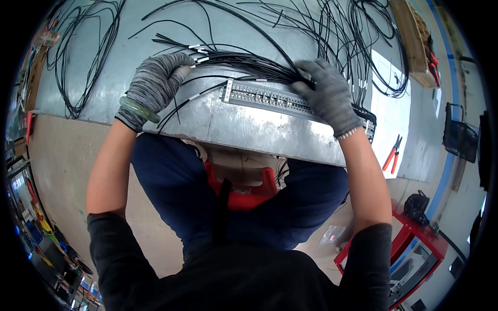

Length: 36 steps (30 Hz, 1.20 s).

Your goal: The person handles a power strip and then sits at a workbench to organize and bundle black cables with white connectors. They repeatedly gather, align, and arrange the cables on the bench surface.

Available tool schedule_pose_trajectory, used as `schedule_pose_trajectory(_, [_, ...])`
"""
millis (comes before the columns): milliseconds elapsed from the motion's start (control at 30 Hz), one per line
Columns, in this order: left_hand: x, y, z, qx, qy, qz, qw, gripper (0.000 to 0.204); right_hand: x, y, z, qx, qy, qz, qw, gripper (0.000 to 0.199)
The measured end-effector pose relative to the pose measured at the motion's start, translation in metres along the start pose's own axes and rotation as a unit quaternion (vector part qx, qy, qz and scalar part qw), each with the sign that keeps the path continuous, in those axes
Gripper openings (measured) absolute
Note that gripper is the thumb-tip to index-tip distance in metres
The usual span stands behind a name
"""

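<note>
1. The left hand (pixel 161 78), in a striped grey glove, is closing thumb against fingers at the left part of the bundle (pixel 249 62); it is pinching near the white tags, though the exact wires caught are hiding behind the fingers.
2. The right hand (pixel 327 93), in a plain grey glove, is gripping the bundle at its right part, the thumb sitting on the near side and the fingers curling over the far side.
3. The bundle, of thin black wires, is stretching between both hands above the table (pixel 207 122), bowing slightly away from the person.
4. The terminal strip (pixel 270 98) is lying on the table, just on the near side of the bundle; the right hand is covering part of its right portion.
5. A bangle (pixel 139 110) is circling the left wrist over the glove cuff.
6. The red-handled pliers (pixel 393 155) are resting on the white sheet (pixel 398 116), to the right of the right hand.
7. A wire coil (pixel 83 57) is lying at far left; loose wires (pixel 353 41) are tangling at upper right, near the box (pixel 415 46).
</note>
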<state>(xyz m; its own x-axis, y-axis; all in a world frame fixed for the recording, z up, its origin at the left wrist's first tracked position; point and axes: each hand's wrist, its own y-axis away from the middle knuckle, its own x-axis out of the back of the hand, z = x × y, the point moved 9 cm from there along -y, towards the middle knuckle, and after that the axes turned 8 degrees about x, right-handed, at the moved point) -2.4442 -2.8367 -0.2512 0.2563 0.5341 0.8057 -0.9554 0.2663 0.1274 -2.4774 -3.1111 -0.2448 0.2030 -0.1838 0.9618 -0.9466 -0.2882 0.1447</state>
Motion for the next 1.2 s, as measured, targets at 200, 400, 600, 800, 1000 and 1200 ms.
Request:
schedule_pose_trajectory(200, [-0.011,-0.009,0.001,-0.024,-0.017,-0.004,1.000,0.021,-0.019,-0.032,-0.025,0.098,0.071,-0.071,0.990,0.052])
schedule_pose_trajectory(400, [-0.025,-0.008,-0.001,-0.032,-0.145,-0.027,0.988,0.020,-0.028,-0.036,-0.024,0.156,0.009,-0.051,0.986,0.033])
schedule_pose_trajectory(600, [-0.031,-0.014,0.002,-0.043,-0.193,-0.050,0.979,0.018,-0.030,-0.038,-0.012,0.147,-0.085,-0.019,0.985,0.025])
schedule_pose_trajectory(800, [-0.041,-0.013,0.003,-0.051,-0.202,-0.075,0.975,0.021,-0.029,-0.042,-0.001,0.105,-0.113,-0.060,0.986,0.028])
schedule_pose_trajectory(1000, [-0.036,-0.014,-0.014,-0.019,-0.099,-0.074,0.992,0.022,-0.023,-0.044,-0.009,0.025,-0.210,-0.110,0.971,0.020])
schedule_pose_trajectory(1200, [-0.035,-0.019,-0.029,0.017,0.058,-0.137,0.989,0.017,-0.009,-0.040,-0.029,0.076,-0.166,-0.165,0.969,0.033])
